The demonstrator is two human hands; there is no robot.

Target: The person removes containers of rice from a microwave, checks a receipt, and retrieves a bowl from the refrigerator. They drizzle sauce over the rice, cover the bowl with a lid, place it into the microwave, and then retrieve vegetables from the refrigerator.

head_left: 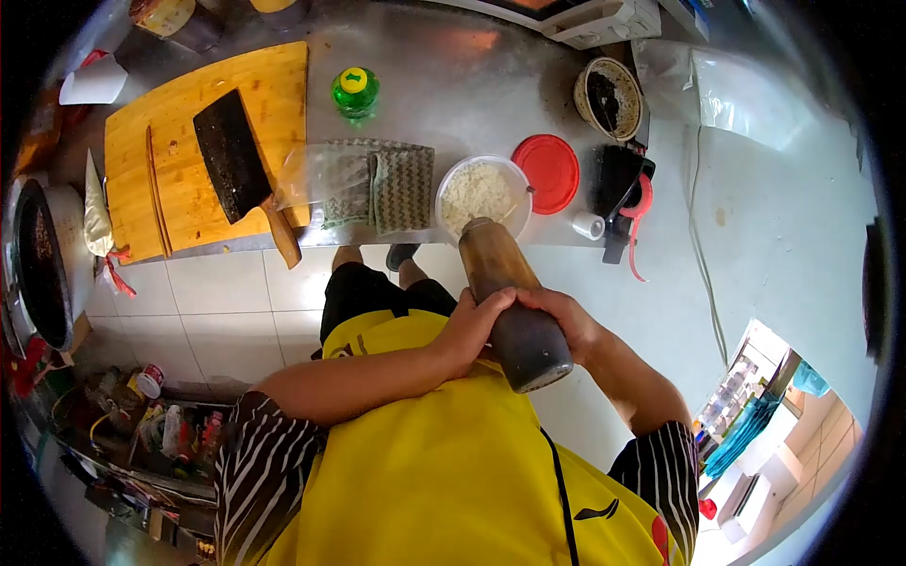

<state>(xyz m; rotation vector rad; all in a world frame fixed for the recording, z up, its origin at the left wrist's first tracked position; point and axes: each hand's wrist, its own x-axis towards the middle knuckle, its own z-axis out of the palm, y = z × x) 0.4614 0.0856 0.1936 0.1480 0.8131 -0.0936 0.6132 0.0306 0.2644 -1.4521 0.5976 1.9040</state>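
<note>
A bottle of dark liquid is held tilted between my two hands, its mouth at the near rim of a white tub of pale, grainy food. My left hand wraps the bottle from the left side. Around its right side closes my right hand. Whether anything flows from the mouth cannot be made out. A red round lid lies just right of the tub. Folded patterned cloths lie to the tub's left, partly under clear plastic.
On a wooden board lies a cleaver, its handle past the counter edge. A green bottle stands behind the cloths. At right are a bowl of dark contents and a tape dispenser. A large pot stands far left.
</note>
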